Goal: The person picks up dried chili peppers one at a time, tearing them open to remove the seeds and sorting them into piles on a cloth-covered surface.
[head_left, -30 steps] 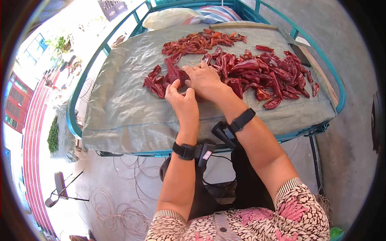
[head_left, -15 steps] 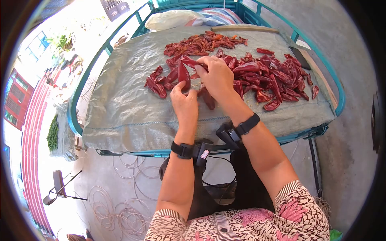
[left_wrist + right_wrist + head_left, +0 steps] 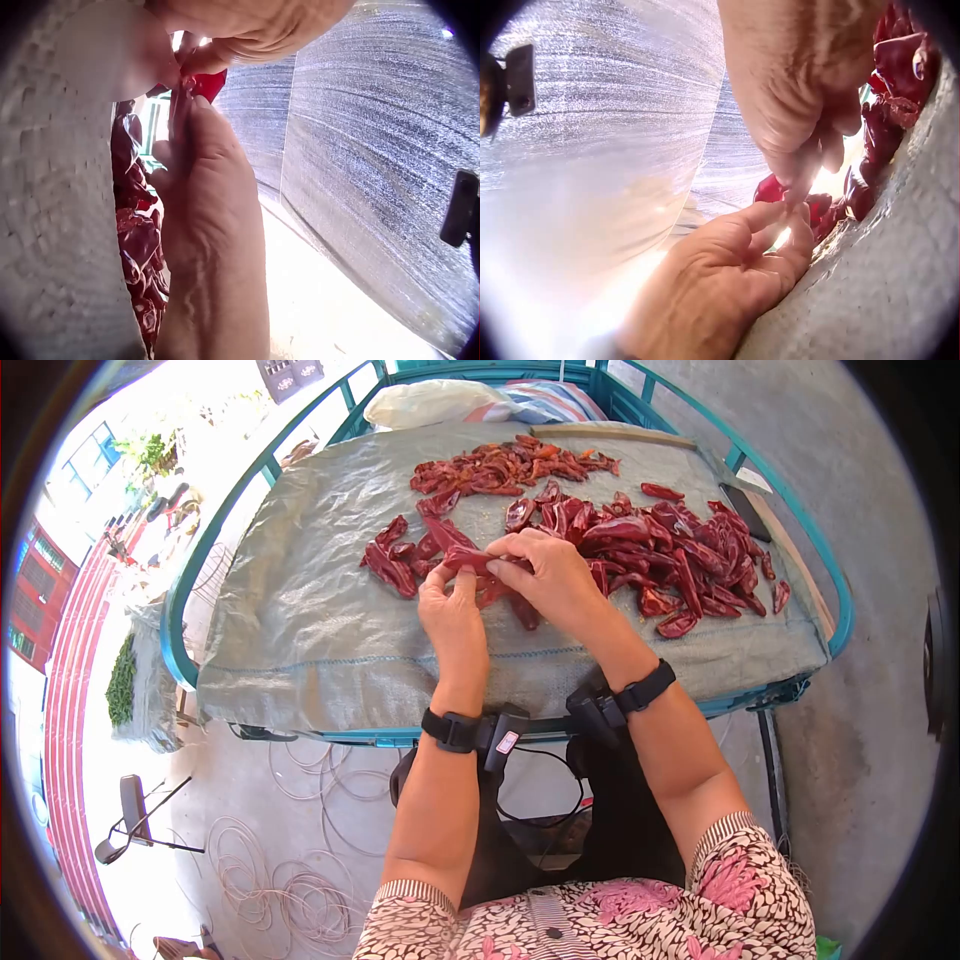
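Observation:
A red dried chili pepper (image 3: pixel 466 557) spans the gap between the two hands. The left hand (image 3: pixel 453 618) pinches its left part between thumb and fingers, while the right hand (image 3: pixel 553 572) pinches the other end. In the right wrist view, fingertips of both hands meet at the pepper (image 3: pixel 769 189), which is partly hidden by them. Its glossy skin (image 3: pixel 215 84) also shows between the hands in the left wrist view. Beyond the left hand lies a small group of chilies (image 3: pixel 388 560). A bigger heap of dark red chilies (image 3: pixel 660 540) is beside the right hand.
A grey-green woven sheet (image 3: pixel 300 610) covers the teal cart bed, with teal rails (image 3: pixel 190 600) at both sides. Shrivelled chili pieces (image 3: pixel 500 468) lie at the back. A dark flat phone-like object (image 3: pixel 745 512) lies by the right rail. Stuffed sacks (image 3: pixel 440 403) sit behind.
The right hand reached among the chilies, then lifted one up and has brought it down to the left hand. The left hand, which was beside the small group, now grips that chili too.

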`<action>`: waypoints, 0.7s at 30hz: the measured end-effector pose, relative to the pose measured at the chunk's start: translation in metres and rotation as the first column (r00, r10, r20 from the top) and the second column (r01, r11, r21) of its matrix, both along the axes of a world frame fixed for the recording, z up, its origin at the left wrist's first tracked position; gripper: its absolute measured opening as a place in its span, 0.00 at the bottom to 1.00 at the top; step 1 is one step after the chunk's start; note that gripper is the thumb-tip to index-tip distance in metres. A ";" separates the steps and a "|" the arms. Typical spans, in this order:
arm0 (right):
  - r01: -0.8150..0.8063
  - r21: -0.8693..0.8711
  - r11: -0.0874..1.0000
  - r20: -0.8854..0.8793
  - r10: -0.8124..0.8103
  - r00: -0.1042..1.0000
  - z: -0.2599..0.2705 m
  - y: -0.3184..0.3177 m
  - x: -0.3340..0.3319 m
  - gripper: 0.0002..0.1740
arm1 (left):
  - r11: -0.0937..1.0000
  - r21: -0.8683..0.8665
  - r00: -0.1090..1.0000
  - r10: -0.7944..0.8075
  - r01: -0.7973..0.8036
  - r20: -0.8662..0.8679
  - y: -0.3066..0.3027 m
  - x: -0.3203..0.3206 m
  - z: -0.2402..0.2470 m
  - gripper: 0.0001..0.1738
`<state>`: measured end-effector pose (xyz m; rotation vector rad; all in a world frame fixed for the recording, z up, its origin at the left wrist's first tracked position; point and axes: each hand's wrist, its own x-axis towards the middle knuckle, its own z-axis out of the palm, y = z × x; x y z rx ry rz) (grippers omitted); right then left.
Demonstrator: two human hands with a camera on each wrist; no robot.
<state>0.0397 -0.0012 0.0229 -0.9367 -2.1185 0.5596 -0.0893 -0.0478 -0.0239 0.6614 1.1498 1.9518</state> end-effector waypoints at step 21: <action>0.206 -0.102 0.973 -0.218 -0.224 0.950 0.006 0.007 0.008 0.20 | 0.998 -0.061 0.877 -0.013 -0.019 -0.479 -0.012 0.013 0.008 0.09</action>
